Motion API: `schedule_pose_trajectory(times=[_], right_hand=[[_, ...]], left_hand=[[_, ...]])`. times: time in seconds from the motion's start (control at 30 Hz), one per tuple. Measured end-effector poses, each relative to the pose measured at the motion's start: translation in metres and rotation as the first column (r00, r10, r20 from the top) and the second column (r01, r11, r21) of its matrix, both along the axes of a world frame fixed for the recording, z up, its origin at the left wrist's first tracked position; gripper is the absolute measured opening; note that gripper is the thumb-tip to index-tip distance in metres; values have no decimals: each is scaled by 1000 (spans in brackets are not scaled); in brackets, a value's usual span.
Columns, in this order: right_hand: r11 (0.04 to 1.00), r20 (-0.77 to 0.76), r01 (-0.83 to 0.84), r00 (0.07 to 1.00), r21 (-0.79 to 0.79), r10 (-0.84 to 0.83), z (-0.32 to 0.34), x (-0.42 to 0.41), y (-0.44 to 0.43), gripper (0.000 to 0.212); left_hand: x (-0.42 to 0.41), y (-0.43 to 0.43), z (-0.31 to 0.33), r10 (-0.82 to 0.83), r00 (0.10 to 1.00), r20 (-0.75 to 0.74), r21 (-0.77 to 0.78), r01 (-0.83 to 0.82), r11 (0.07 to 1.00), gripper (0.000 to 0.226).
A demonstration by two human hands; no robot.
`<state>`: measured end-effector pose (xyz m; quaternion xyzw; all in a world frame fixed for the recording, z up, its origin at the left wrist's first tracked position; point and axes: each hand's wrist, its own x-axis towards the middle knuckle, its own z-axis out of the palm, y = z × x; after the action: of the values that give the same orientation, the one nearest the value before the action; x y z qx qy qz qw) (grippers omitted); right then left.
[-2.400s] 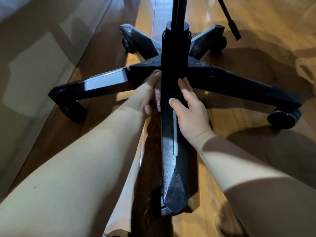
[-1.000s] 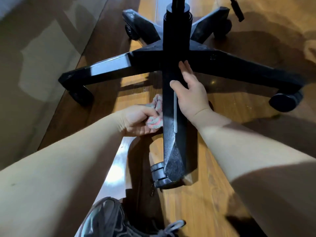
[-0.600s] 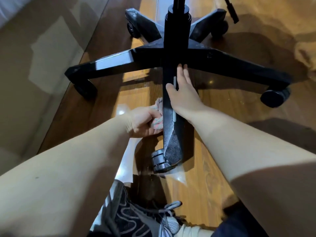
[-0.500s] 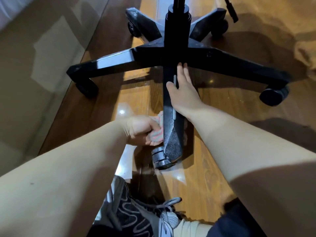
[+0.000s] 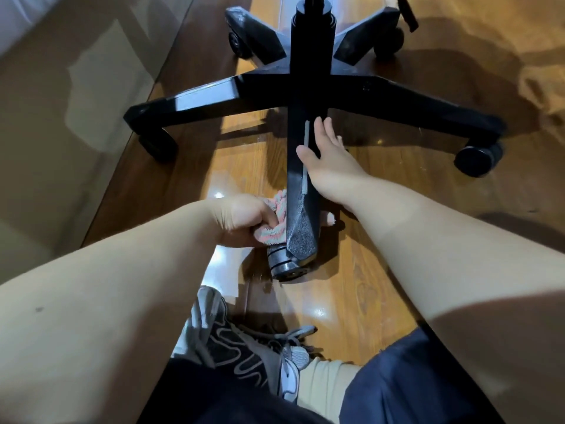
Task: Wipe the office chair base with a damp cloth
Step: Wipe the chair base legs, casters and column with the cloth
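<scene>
Wiping the near leg (image 5: 298, 191) of the chair base (image 5: 397, 96): your left hand (image 5: 244, 218) grips the pink cloth (image 5: 276, 228) against its flank; your right hand (image 5: 327, 157) lies flat on top. Next, likely: caster (image 5: 282, 264) below left hand.

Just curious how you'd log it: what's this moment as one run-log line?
left hand: grips pink cloth against chair base leg | right hand: rests flat on same leg

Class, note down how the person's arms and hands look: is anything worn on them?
Both forearms are bare, no sleeves in view. The left hand and right hand show no gloves, rings or watch. A small dark spot marks the left forearm.
</scene>
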<state>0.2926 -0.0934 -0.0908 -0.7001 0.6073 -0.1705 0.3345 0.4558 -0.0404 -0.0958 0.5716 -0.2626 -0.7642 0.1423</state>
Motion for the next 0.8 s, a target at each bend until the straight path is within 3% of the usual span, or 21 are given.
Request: schedule_pose_trajectory(times=[0.1,0.17,0.27,0.33,0.43,0.5,0.6,0.7,0.73,0.8], right_hand=[[1000,-14,-18,1000,18,18,3,-1,0,63],[1000,10,-22,1000,18,22,2,-2,2,62],[1000,35,-10,999,19,10,1,-2,3,62],[999,88,32,995,44,-36,4,-3,4,58],[973,245,152,950,174,-192,5,-7,17,51],[942,317,187,908,279,-274,5,-12,30,49],[896,387,235,839,377,-383,11,-15,49,48],[830,332,335,799,447,-501,23,-19,62,38],[787,311,341,781,514,-541,26,-20,67,34],[686,255,301,770,662,-584,34,-21,82,24]], left_hand=[[0,1,7,-90,970,226,-84,112,990,33],[2,0,8,-111,961,255,-111,143,983,49],[0,-2,14,-130,912,388,-139,197,970,34],[-3,-2,20,-19,895,445,-264,151,953,29],[-3,-6,28,266,932,248,-477,-122,870,26],[-5,1,31,184,960,210,-546,-41,837,28],[-6,21,34,87,911,403,-545,162,823,19],[-8,45,43,-50,890,453,-514,306,801,25],[-10,50,46,-46,866,499,-535,349,770,21],[-18,53,52,119,789,603,-630,379,677,5]])
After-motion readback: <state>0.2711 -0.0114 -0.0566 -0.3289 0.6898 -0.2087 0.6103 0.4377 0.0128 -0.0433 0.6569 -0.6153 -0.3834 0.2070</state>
